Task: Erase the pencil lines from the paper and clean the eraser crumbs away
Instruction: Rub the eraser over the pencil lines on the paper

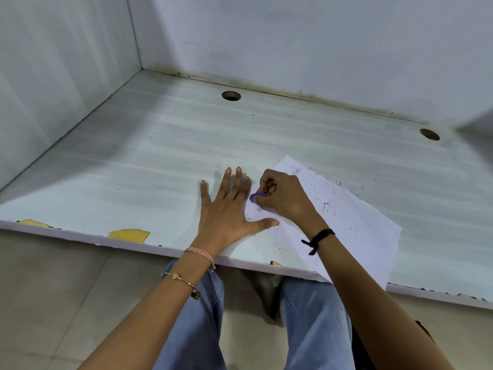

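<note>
Purple eraser (256, 195): in the head view it is pinched between the thumb and the curled fingers of the right hand (282, 198). Its lower end presses on the paper near the sheet's left edge.
White paper (354, 231): it lies askew on the desk, with one corner pointing toward the back wall and the near corner hanging over the desk's front edge.
Right hand pose: the knuckles face up and the fingers are folded tight round the eraser. The forearm crosses the lower part of the sheet, and a black thread (317, 240) is tied at the wrist.
Left hand (226, 209): it lies flat, palm down, with the fingers straight and spread, and it grips nothing. It rests at the sheet's left edge, and the thumb stretches right onto the paper just below the right hand.
Left wrist: it wears a pink band (200, 252), and a thin metal bracelet (181, 279) sits further up the forearm.
Crumbs (326, 206): dark specks are scattered over the upper and middle sheet, with a few on the desk beyond its right edge.
Pencil lines: they are too small to tell apart from the specks.
Desk (160, 156): the top is pale grey and streaked. A left hole (231, 95) and a right hole (429, 134) sit near the back, and yellow chipped patches (128, 233) show along the front edge.
Below the desk: blue jeans (314, 329) show over a tiled floor (53, 289).
</note>
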{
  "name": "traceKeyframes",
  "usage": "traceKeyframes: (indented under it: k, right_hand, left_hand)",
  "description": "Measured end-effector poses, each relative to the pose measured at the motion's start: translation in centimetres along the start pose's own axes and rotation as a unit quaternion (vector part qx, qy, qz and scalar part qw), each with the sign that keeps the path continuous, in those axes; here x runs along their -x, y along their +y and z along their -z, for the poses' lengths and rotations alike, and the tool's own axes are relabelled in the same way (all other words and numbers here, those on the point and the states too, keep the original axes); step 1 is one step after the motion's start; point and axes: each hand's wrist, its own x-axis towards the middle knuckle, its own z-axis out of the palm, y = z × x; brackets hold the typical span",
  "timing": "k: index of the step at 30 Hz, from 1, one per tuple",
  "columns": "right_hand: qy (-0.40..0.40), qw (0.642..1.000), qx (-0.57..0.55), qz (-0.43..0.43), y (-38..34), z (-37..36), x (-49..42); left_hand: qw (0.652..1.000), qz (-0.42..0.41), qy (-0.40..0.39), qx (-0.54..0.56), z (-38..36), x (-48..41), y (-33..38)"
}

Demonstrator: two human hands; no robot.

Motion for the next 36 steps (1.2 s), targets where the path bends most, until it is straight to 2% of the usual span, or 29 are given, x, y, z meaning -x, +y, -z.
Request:
traceKeyframes:
  k: [2,5,6,8,9,10,13,14,17,18,22,25,27,31,36]
  right_hand:
    - [0.002,1.0,-0.002,-0.001,-0.1,0.1,0.0]
    - [-0.101,0.995,0.017,0.001,-0.3,0.4,0.4]
    - [-0.084,0.996,0.015,-0.002,-0.1,0.4,0.3]
    - [0.014,1.0,0.002,-0.003,0.2,0.1,-0.2]
    - [0.039,0.999,-0.007,0.0,0.2,0.0,-0.3]
    - [0.035,0.999,-0.006,0.006,0.2,-0.1,-0.2]
    - [-0.061,0.998,0.011,0.015,-0.1,0.2,0.2]
    - [-0.053,0.998,0.014,0.015,0.0,0.3,0.1]
    - [0.057,0.998,0.006,0.01,0.6,0.4,-0.8]
    - [0.062,0.998,-0.001,0.007,0.6,0.5,-0.8]
    - [-0.044,0.999,-0.003,0.003,0.2,0.3,0.4]
    - [0.023,1.0,-0.012,-0.003,0.6,0.3,-0.5]
    - [0.038,0.999,-0.004,-0.008,0.3,0.5,-1.1]
    - [-0.061,0.998,0.022,-0.003,-0.5,0.2,-0.4]
    - [0.044,0.999,-0.003,-0.025,0.2,0.6,-1.6]
  left_hand:
    - [1.0,0.0,-0.001,-0.002,0.0,0.0,0.0]
    - [1.0,-0.003,-0.003,-0.012,0.1,0.0,0.0]
    - [1.0,-0.004,-0.004,-0.01,0.1,0.0,0.0]
    - [1.0,-0.003,-0.004,0.002,0.0,0.0,0.0]
    - [1.0,-0.002,-0.003,0.004,0.1,0.0,0.0]
    - [1.0,-0.003,-0.001,0.002,0.1,0.0,0.0]
    - [1.0,-0.006,-0.004,-0.002,0.1,0.1,0.1]
    - [1.0,-0.007,-0.006,0.0,0.2,0.1,0.1]
    - [1.0,-0.001,-0.006,0.01,0.3,0.2,0.1]
    - [1.0,0.0,-0.006,0.011,0.3,0.2,0.1]
    - [1.0,-0.011,-0.002,-0.003,0.1,0.2,0.1]
    - [1.0,-0.007,-0.005,0.007,0.1,0.2,0.0]
    - [1.0,-0.005,0.0,0.012,0.1,0.2,-0.1]
    - [1.0,-0.007,0.007,0.002,-0.3,0.1,-0.1]
    - [1.0,0.002,0.007,0.006,-0.3,0.0,-0.1]
